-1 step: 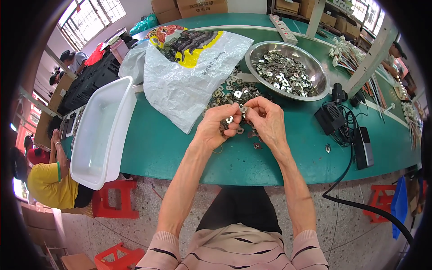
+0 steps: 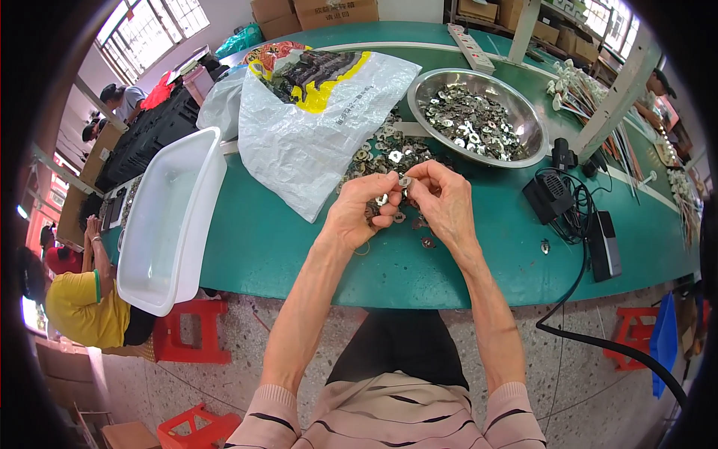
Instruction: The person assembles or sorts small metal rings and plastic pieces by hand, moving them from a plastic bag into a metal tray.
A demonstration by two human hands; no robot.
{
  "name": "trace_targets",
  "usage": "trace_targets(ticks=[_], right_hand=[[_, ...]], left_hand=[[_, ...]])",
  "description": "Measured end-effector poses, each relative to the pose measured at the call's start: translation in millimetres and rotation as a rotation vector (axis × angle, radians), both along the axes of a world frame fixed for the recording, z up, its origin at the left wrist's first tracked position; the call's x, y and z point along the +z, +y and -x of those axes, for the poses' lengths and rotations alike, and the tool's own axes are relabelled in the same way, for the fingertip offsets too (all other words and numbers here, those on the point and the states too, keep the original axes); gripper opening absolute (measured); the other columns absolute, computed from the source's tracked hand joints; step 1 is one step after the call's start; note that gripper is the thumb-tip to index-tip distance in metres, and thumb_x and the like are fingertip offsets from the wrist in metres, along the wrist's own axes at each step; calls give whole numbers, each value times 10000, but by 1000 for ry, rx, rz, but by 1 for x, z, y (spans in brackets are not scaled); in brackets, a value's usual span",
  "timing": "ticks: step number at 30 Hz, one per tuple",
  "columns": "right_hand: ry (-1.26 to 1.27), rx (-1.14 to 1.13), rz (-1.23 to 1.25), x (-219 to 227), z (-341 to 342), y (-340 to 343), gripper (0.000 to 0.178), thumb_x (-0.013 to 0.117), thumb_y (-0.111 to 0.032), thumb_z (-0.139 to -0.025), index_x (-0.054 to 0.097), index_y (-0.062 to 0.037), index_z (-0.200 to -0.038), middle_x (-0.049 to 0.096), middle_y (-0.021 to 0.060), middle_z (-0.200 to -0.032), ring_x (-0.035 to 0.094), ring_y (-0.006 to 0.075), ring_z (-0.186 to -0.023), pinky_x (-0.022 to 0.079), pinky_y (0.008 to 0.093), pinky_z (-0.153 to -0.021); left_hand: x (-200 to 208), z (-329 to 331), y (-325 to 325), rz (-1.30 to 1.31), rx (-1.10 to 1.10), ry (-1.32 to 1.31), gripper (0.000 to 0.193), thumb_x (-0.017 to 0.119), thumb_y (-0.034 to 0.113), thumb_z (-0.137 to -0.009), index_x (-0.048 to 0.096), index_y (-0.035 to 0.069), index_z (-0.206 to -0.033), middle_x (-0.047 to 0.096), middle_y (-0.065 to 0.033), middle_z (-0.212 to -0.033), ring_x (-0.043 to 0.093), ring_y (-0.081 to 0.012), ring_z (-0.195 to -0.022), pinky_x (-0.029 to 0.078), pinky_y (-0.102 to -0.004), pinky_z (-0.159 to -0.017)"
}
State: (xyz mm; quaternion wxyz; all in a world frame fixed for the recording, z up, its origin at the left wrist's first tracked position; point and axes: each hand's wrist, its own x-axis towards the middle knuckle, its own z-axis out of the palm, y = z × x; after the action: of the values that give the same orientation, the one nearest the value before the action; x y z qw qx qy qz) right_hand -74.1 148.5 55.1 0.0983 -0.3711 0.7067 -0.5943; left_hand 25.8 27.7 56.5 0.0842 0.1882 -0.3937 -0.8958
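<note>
Over the front of a loose pile of small metal pieces [image 2: 404, 153], my two hands meet at the fingertips. My left hand [image 2: 357, 208] is closed, its fingers curled around several of these shiny pieces, which are partly hidden. Thumb and forefinger of my right hand [image 2: 443, 200] pinch one small metal piece [image 2: 404, 182] between the two hands. A few more pieces lie on the green table below my fingers. Behind my right hand a steel bowl [image 2: 537, 150] holds many pieces of the same kind.
A white woven sack [image 2: 288, 153] lies left of the pile, beside a white plastic tub [image 2: 196, 224]. On the right are a black power adapter [image 2: 603, 245], a coiled cable and a lone metal piece [image 2: 545, 246]. A white post [image 2: 621, 105] rises there. People sit at far left.
</note>
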Motion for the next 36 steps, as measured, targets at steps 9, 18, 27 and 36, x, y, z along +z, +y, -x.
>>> trace_targets(ticks=[9,18,27,36], right_hand=[[177,-40,96,2,-8,-2,87,601,-76,-778,611,-21,-845,605,98,-630,596,207,-546,456,317,-515],[-178,5,162,1,4,1,92,613,-79,-790,589,-5,-838,629,52,-629,531,59,-545,398,229,-485],[-337,124,84,8,5,5,113,596,-128,-848,557,-21,-851,605,26,-656,536,55,-587,415,188,-530],[-426,205,86,10,6,8,132,605,-160,-850,567,-34,-849,593,11,-662,515,52,-582,412,181,-547]], left_hand=[[1,1,4,114,29,5,88,620,93,-835,573,22,-858,519,-5,-717,408,-47,-541,276,-163,-406],[1,1,6,185,65,33,108,675,53,-777,576,22,-808,569,-25,-724,448,-58,-541,323,-184,-432],[3,0,10,295,107,65,133,698,7,-730,577,10,-785,568,-39,-698,470,-72,-499,334,-186,-407],[5,0,10,285,114,87,152,692,-11,-724,585,10,-830,563,-28,-712,474,-58,-515,315,-174,-407]])
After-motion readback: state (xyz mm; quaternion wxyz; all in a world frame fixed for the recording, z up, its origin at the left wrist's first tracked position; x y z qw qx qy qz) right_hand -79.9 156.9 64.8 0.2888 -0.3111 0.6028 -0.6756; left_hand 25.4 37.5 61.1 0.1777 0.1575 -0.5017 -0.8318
